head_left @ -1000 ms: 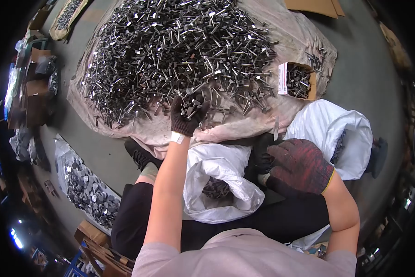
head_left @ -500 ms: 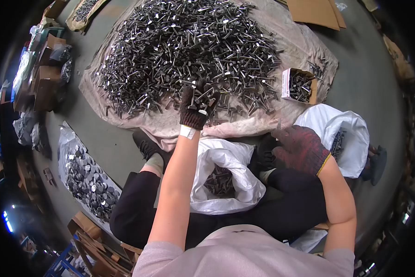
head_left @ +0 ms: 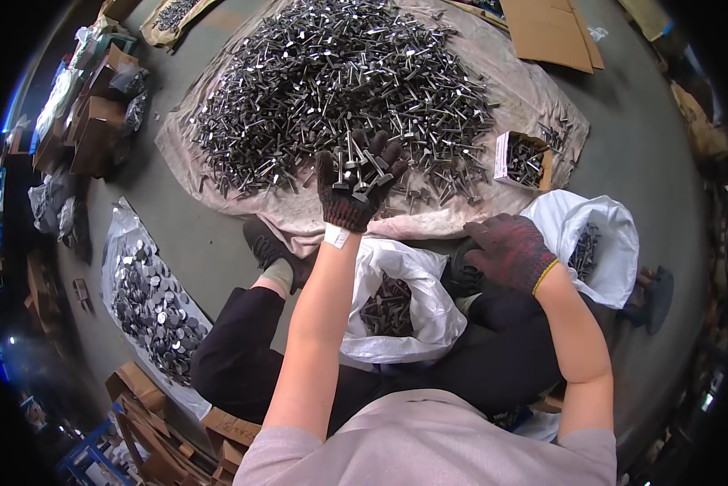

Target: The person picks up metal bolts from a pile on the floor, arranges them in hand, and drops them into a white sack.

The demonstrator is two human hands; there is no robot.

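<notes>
My left hand, in a dark knitted glove, is palm up with several metal bolts lying across the palm and fingers. It hovers over the near edge of a large heap of bolts on a pale cloth. My right hand, in a dark red and black glove with a yellow cuff edge, hangs over my right knee. Its fingers point left, a little apart, and no bolt shows in them. Between my legs stands an open white woven sack with bolts inside.
Another white sack holding bolts lies at the right. A small carton of bolts sits on the cloth. Round metal discs cover a plastic sheet at the left. Flat cardboard lies at the back right; boxes line the left side.
My left hand has turned flatter and opened, showing the bolts on its palm. The right hand has moved slightly left; a thin piece by its fingertips no longer shows.
</notes>
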